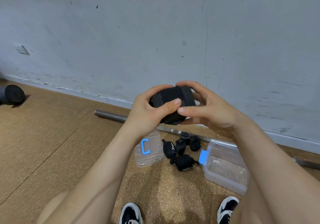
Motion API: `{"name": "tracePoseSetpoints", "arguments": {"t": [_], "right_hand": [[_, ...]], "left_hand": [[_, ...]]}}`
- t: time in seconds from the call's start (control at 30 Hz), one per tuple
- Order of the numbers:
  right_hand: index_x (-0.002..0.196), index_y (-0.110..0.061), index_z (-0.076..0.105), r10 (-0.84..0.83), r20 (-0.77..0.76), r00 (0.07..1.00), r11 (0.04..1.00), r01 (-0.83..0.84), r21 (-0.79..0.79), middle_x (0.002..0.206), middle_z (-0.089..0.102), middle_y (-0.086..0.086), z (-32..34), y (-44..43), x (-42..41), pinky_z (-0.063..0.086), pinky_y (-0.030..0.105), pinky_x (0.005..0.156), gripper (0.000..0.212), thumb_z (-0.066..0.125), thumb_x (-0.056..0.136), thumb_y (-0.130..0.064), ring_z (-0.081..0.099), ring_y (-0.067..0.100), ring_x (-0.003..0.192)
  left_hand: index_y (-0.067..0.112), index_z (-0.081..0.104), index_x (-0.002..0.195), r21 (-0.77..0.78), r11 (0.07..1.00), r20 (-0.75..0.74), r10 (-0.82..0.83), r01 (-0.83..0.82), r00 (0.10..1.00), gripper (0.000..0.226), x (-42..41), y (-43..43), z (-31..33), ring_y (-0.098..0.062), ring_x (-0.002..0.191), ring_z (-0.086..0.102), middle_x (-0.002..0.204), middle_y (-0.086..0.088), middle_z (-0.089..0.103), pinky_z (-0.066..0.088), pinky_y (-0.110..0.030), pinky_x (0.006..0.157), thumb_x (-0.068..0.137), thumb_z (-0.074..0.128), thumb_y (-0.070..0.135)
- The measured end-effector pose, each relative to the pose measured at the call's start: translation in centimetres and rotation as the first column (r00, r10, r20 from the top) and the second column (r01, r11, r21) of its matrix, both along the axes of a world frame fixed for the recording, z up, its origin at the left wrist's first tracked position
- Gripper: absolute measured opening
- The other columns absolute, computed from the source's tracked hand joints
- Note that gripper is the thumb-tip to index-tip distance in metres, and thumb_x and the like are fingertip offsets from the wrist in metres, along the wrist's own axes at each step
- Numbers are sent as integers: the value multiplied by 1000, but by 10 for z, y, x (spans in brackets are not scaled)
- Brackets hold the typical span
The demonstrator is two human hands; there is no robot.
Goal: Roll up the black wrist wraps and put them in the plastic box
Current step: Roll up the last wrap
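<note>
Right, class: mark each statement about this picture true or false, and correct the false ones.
1. The left hand and right hand together hold one black wrist wrap. True.
2. The plastic box already holds several wraps. False: it looks empty; the rolled wraps lie on the floor beside it.
3. The lid lies on the floor, apart from the box. True.
4. The metal bar rests across the box. False: it lies on the floor along the wall, behind the box.

Black wrist wraps [181, 150]; clear plastic box [226, 167], blue latch [202, 157]; speckled tan floor [52, 137]; grey wall [155, 33].
</note>
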State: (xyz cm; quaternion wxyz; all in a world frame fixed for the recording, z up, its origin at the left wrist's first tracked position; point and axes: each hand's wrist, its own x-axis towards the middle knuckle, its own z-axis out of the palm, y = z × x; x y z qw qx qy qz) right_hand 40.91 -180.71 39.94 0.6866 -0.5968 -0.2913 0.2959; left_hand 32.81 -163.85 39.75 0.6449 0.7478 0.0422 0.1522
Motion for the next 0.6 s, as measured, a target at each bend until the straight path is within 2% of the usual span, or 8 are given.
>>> {"name": "tracePoseSetpoints", "arguments": {"t": [0.1, 0.17, 0.3, 0.4, 0.47, 0.5, 0.53, 0.6], "right_hand": [[122, -20, 60, -67, 94, 993, 998, 68, -5, 123, 62, 11, 2, -2, -2, 61, 48, 77, 61, 86, 67, -12, 72, 30, 99], [119, -19, 60, -102, 145, 984, 995, 103, 4, 122, 61, 11, 5, -3, -3, 61, 51, 77, 61, 85, 64, -12, 72, 29, 97], [115, -28, 59, -117, 345, 931, 987, 147, -62, 117, 61, -3, 8, -8, 1, 59, 36, 85, 62, 87, 65, -5, 68, 17, 105], [116, -33, 60, -30, 603, 797, 966, 179, -188, 120, 59, -9, 12, -8, 1, 52, 27, 93, 68, 89, 63, -3, 57, 7, 116], [124, -36, 57, 32, 739, 673, 950, 209, -232, 126, 55, -9, 12, -8, -1, 45, 22, 101, 76, 89, 63, -4, 50, -1, 120], [128, -39, 52, 1, 725, 689, 954, 217, -207, 130, 52, -9, 12, -9, -2, 44, 21, 104, 81, 88, 65, -4, 48, -3, 123], [132, -43, 48, -88, 625, 776, 962, 228, -148, 133, 48, -9, 14, -10, -3, 45, 24, 105, 87, 88, 66, -4, 48, -3, 124], [137, -43, 43, -301, 269, 915, 951, 310, 11, 135, 49, -3, 15, -10, -5, 52, 32, 100, 88, 87, 66, -16, 57, 6, 121]], "left_hand": [[24, 69, 112, 20, 1000, 56, 13, -14, 998, 38, 0, -5, 1, -9, 91, 70, 97, 6, 72, 56, -22, 73, 77, 81, 24], [22, 67, 114, -4, 1000, 81, -15, 15, 997, 38, 0, -8, 2, -9, 90, 69, 96, 7, 70, 56, -21, 70, 79, 81, 17], [25, 60, 121, -54, 992, 58, -115, 118, 992, 55, 0, -4, -1, -14, 93, 70, 101, 6, 69, 56, -24, 72, 72, 85, 17], [26, 56, 124, -91, 969, -45, -236, 232, 971, 71, 2, 4, -6, -15, 97, 71, 104, 3, 71, 56, -28, 79, 64, 90, 9], [28, 59, 123, 73, 974, -113, -205, 213, 972, 74, 5, 10, -6, -13, 104, 70, 111, 4, 72, 57, -34, 90, 57, 92, 24], [28, 61, 121, 170, 969, -120, -160, 179, 980, 73, 5, 11, -5, -11, 103, 70, 111, 5, 73, 57, -36, 92, 54, 91, 36], [27, 63, 119, 221, 968, -100, -103, 123, 990, 72, 5, 11, -3, -10, 101, 70, 108, 7, 74, 57, -37, 92, 54, 88, 44], [22, 64, 118, 157, 987, -20, 21, -17, 1000, 72, 4, 7, -1, -9, 98, 71, 105, 8, 75, 58, -35, 89, 56, 84, 52]]}}
